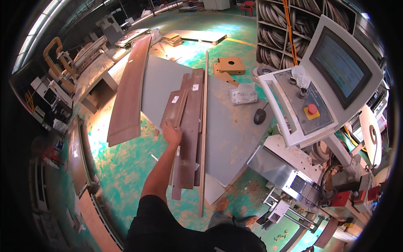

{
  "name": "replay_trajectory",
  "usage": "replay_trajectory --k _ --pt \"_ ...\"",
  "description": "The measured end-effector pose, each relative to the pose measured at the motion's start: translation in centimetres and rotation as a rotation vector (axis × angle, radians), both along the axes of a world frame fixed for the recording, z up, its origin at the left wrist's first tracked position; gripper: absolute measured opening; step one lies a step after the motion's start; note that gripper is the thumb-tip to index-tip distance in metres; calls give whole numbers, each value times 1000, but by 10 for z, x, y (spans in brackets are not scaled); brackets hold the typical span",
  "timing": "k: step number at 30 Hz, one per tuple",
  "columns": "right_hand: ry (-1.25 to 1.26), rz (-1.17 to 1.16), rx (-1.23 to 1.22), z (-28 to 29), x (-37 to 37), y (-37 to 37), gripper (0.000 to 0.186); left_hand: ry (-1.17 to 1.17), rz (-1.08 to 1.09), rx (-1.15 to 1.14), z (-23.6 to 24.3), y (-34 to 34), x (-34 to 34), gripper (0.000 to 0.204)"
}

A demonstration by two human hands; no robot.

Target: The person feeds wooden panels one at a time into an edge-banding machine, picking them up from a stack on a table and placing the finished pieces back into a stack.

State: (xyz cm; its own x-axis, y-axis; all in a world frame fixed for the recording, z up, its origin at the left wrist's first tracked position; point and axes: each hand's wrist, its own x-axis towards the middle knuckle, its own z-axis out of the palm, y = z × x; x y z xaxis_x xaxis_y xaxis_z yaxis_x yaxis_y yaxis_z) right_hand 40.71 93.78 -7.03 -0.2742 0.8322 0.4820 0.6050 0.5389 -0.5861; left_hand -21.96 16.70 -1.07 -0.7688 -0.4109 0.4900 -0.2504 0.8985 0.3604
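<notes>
My left arm reaches forward, and my left hand (pixel 172 133) is closed round the near end of a short brown wood-grain board (pixel 174 106) with a white label. That board lies on longer brown boards (pixel 192 134), which also carry white labels. Beneath them is a grey tabletop (pixel 228 143). A long narrow strip (pixel 204 143) runs alongside the boards on their right and extends past the table's near edge. My right hand does not show.
A wide brown panel (pixel 128 96) leans at the table's left. On the right stand a machine console (pixel 302 105) with a red button, a black mouse (pixel 260 116) and a white tissue pack (pixel 244 94). Behind are cardboard pieces (pixel 230 66) and a rack of edging rolls (pixel 270 33).
</notes>
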Motion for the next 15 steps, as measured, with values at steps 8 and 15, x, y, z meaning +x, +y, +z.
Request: replay_trajectory --k 8,15 --pt "-74 -70 -75 45 39 -58 59 -566 -29 -47 -31 -33 -73 77" --pt "-109 -216 -340 42 25 -112 63 -318 -186 -206 -11 -101 -96 40"
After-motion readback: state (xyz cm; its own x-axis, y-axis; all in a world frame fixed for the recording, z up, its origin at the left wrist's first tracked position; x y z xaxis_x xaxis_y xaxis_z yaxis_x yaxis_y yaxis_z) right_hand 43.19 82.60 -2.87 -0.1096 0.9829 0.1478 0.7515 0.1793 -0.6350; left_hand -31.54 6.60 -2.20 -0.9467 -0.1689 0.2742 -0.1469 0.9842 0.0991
